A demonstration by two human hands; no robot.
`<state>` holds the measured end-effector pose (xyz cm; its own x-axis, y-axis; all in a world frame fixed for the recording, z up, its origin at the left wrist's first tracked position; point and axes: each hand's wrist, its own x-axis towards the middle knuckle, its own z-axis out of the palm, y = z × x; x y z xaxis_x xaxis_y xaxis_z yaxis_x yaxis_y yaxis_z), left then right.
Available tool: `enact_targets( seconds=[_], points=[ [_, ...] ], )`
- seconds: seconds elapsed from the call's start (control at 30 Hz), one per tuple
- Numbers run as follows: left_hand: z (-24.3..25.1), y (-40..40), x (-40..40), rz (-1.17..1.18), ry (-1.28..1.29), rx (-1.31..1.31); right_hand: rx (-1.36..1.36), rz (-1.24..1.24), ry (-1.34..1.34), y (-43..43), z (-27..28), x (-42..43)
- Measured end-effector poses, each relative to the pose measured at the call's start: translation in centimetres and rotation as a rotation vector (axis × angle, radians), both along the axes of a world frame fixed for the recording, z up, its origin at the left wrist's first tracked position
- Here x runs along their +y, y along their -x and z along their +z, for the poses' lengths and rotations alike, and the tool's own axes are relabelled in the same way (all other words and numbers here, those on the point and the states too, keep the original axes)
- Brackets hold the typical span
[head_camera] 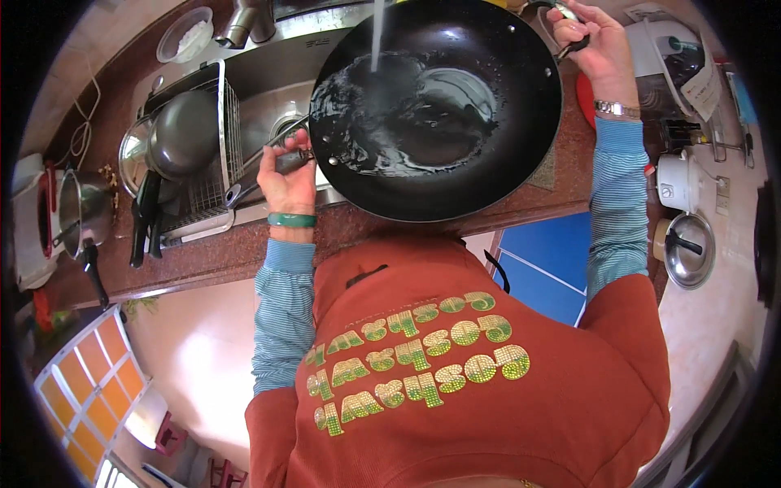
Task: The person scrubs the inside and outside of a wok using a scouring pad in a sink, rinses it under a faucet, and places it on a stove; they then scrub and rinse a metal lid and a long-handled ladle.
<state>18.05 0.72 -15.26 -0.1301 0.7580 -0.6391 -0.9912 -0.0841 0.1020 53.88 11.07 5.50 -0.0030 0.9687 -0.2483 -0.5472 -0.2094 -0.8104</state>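
A large black wok [518, 122] is held over the right part of the sink, and a stream of water [377, 36] falls into it and pools on its bottom. My left hand [287, 177] grips the wok's short side handle [293, 160], with the fingers curled round it. On the other side, my right hand [601, 46] is at the opposite handle [573, 47]; its fingers also pinch something small and shiny that I cannot make out. The wok hides much of the sink beneath it.
Left of the wok, a wire dish rack [229, 131] in the steel sink [262, 97] holds dark pans [186, 134]. A plastic bowl [185, 35] stands behind it. At the far left is a steel pot [94, 207]; on the right are a white cooker [674, 182] and a lid [689, 256].
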Motion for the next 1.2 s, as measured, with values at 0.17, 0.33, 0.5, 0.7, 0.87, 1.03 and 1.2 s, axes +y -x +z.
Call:
enact_targets(
  seconds=[0.17, 0.33, 0.5, 0.7, 0.87, 1.03, 1.2],
  points=[
    [-1.6, -2.1, 1.5, -0.022, 0.014, -0.066, 0.124, 0.143, -0.002, 0.7, 6.0, 0.5],
    [0.5, -5.8, 1.9, -0.171, 0.137, -0.219, 0.057, 0.143, 0.026, -0.1, 10.4, 1.2],
    [-2.9, -9.5, 3.5, -0.384, 0.074, -0.148, -0.051, 0.238, -0.111, -0.9, 11.7, 2.1],
    [-4.0, -12.1, 4.8, -0.654, 0.025, -0.246, -0.492, -0.065, -0.26, 11.2, 14.2, -4.7],
    [0.8, -12.8, 5.2, -0.93, 0.075, 0.004, -0.699, -0.083, -0.33, 11.9, 13.7, -6.1],
    [-0.7, -12.2, 5.9, -1.109, 0.058, 0.026, -0.837, -0.131, -0.398, 12.8, 13.6, -7.2],
    [-0.9, -10.2, 5.1, -1.411, -0.026, 0.192, -0.928, -0.306, -0.391, 12.1, 12.3, -7.6]
  ],
)
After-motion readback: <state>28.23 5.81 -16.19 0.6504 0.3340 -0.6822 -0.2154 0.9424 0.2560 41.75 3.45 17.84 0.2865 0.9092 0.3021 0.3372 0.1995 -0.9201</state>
